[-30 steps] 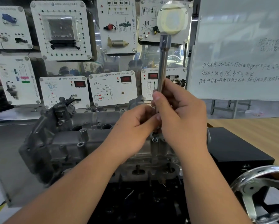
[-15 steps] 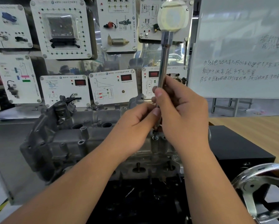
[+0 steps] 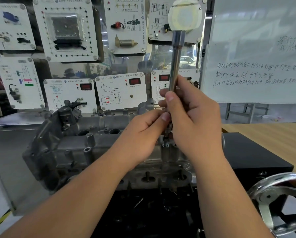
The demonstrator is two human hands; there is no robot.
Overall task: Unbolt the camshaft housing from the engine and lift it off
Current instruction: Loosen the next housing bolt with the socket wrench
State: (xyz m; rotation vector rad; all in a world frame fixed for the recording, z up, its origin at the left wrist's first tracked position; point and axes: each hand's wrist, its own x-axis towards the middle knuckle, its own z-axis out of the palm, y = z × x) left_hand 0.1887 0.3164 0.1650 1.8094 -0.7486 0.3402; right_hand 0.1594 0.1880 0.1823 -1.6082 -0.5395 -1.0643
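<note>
The big grey metal cover [image 3: 71, 148] sits on top of the engine [image 3: 152, 179], right in the middle, on a black stand [image 3: 257, 152]. It is not lifted off yet. Near its right end a long shiny tool [image 3: 175, 66] stands straight up with a round pale knob on top. Its tip points down at a bolt hole [image 3: 166, 145] in the cover.

The right hand [image 3: 195, 124] is curled around the tool's lower part. The left hand [image 3: 143, 134] pinches the thin bit near the tip with finger and thumb. The hands hide the tip, so I cannot tell if a bolt is on it.

I think the unbolting is partly done, since some holes look empty. The lifting is left to do. A shiny wheel [image 3: 277, 200] sits at the bottom right.
</note>
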